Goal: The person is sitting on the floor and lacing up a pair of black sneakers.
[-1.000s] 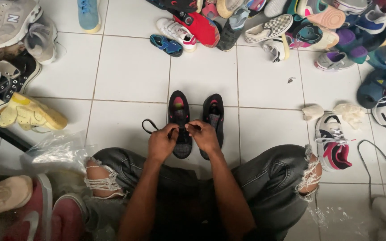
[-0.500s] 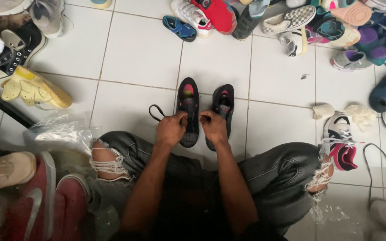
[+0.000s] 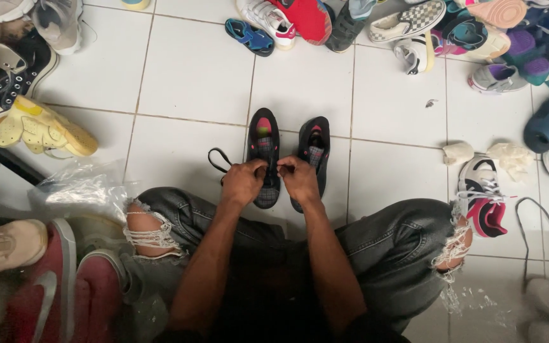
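Observation:
Two black sneakers with pink insoles stand side by side on the white tiled floor in front of my crossed legs, the left shoe point(image 3: 263, 149) and the right shoe point(image 3: 313, 147). My left hand point(image 3: 244, 182) and my right hand point(image 3: 297, 178) meet over the left shoe's lace area, fingers pinched on its black lace point(image 3: 218, 159). A loop of that lace lies on the tile to the left of the shoe. My hands cover the shoe's middle.
Shoes are piled along the far edge, among them a red sneaker point(image 3: 309, 18) and a blue sandal point(image 3: 250, 36). Yellow sandals point(image 3: 40, 130) and crumpled clear plastic point(image 3: 81, 190) lie left. A white, pink and black sneaker point(image 3: 483, 197) lies right. Red shoes point(image 3: 65, 286) sit near my left knee.
The view has shifted so the shoes sit higher and nearer. My hands stay on the left shoe's lace, and the loop at the left has moved a little.

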